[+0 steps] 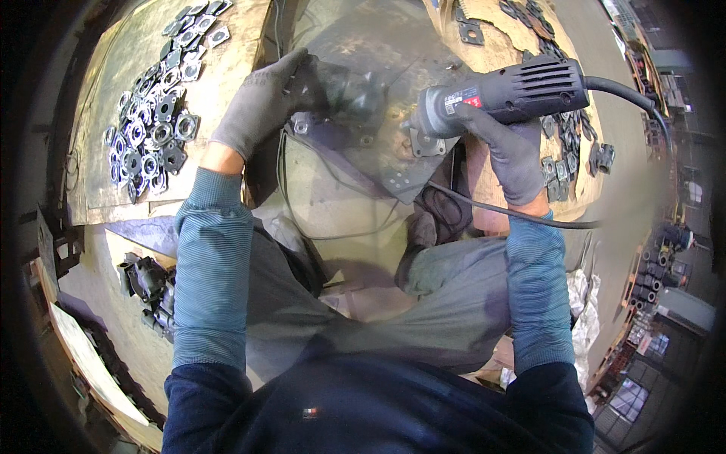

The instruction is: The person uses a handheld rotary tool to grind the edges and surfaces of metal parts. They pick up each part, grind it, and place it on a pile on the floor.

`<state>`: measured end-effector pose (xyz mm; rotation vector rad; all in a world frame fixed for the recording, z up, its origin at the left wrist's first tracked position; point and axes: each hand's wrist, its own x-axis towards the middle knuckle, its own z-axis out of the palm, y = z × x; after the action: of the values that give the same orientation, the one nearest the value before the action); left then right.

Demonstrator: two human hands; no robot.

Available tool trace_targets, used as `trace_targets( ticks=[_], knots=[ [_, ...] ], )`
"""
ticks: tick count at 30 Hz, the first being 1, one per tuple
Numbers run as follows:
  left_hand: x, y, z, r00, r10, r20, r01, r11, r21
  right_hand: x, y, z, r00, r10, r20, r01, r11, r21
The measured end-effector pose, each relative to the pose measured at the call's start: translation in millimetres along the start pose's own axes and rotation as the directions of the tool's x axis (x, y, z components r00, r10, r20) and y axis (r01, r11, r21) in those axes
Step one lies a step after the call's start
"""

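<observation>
My right hand (505, 153), in a grey glove, grips the body of a black and grey corded power grinder (505, 93). The grinder lies across the right side of a dark steel work plate (363, 142), its head pointing left. Just below that head, a square metal flange with corner holes (428, 144) rests near the plate's right edge. My left hand (272, 99), also gloved, is at the plate's left edge with its fingers bent. Blur and dark shapes around those fingertips hide whether they hold a part. Near them on the plate sits a small metal piece (300, 123).
A wooden board (227, 62) on the left bears a heap of flanges (150, 130). Darker castings (561, 142) lie on the right-hand board (493, 198). The grinder's cable (621, 85) runs off right; another cable (482, 205) passes by my right wrist. Black castings (147, 284) lie low left.
</observation>
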<state>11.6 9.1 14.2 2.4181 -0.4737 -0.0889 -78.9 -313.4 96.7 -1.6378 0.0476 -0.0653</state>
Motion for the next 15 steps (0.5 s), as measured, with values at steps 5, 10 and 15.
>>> trace_targets(
  ticks=[5, 10, 15],
  knots=[
    [-1.7, -8.5, -3.2, 0.998, -0.044, 0.047, 0.051, 0.984, -0.168, -6.4, 4.4, 23.1, 0.991, 0.046, 0.129, -0.048, 0.999, 0.015],
    [0.2, -20.0, -19.7, 0.961, -0.163, -0.226, 0.141, 0.984, -0.111, -10.1, 12.9, 33.0, 0.985, 0.078, 0.153, -0.077, 0.997, -0.008],
    [0.8, -36.6, -33.2, 0.833, -0.326, -0.448, 0.203, 0.932, -0.301, -6.9, 14.0, 34.8, 0.981, 0.042, 0.192, -0.037, 0.999, -0.029]
  ],
)
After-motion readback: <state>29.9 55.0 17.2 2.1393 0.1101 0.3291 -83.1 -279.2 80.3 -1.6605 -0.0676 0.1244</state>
